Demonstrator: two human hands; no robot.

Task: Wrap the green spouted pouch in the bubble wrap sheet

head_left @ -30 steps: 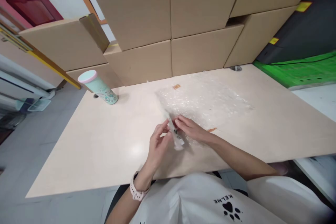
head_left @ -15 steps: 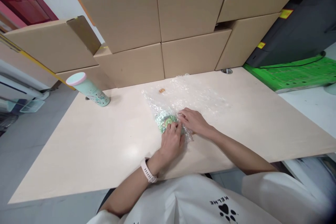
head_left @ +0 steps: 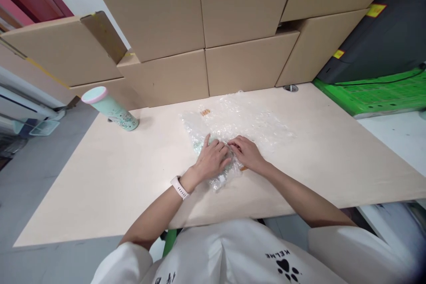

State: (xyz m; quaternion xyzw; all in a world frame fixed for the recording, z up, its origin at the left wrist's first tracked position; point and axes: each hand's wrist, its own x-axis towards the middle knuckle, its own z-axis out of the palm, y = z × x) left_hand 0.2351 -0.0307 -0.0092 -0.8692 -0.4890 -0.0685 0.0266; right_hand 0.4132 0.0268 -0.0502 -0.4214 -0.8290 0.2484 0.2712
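Observation:
A sheet of clear bubble wrap (head_left: 246,122) lies spread on the pale wooden table (head_left: 116,177). My left hand (head_left: 213,159) lies flat, fingers stretched out, pressing the near left corner of the wrap down over a small greenish item that is almost fully hidden under it. My right hand (head_left: 246,153) rests beside it with curled fingers on the wrap's edge; whether it pinches the wrap I cannot tell. A white watch is on my left wrist.
A mint tumbler with a pink lid (head_left: 109,108) lies tilted at the table's far left. Stacked cardboard boxes (head_left: 206,31) wall the back edge. A small orange piece (head_left: 205,112) sits on the wrap. A green mat (head_left: 382,93) lies to the right.
A second ago both hands held a small packet above the table. It now lies under the bubble wrap's corner, and my left hand has flattened over it.

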